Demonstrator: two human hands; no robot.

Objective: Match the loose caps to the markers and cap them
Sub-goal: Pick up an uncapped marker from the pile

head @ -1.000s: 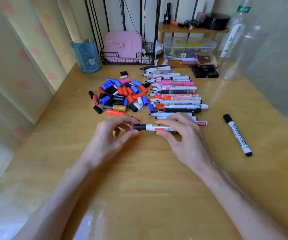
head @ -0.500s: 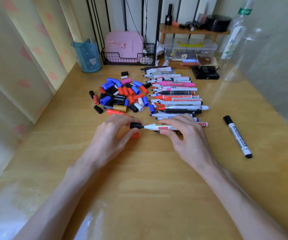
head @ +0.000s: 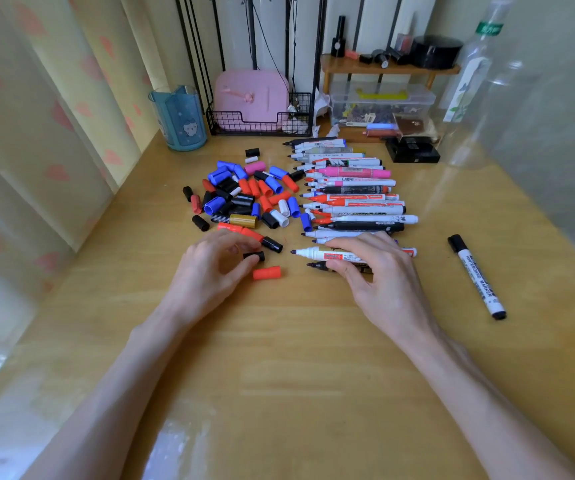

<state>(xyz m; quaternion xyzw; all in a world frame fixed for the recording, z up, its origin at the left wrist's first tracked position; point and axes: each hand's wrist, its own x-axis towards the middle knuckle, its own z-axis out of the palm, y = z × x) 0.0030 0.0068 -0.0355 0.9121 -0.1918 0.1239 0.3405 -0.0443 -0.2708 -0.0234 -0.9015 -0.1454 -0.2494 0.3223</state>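
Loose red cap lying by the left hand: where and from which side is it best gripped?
Pinch the red cap across its mid-barrel, from straight above. It lies on its side on the table, long axis left-right, apart from the pile, so near and far flanks are free. The left hand, nearest, pinches a black cap.

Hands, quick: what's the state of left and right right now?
Left hand: pinches a black cap.
Right hand: grips the uncapped white marker.
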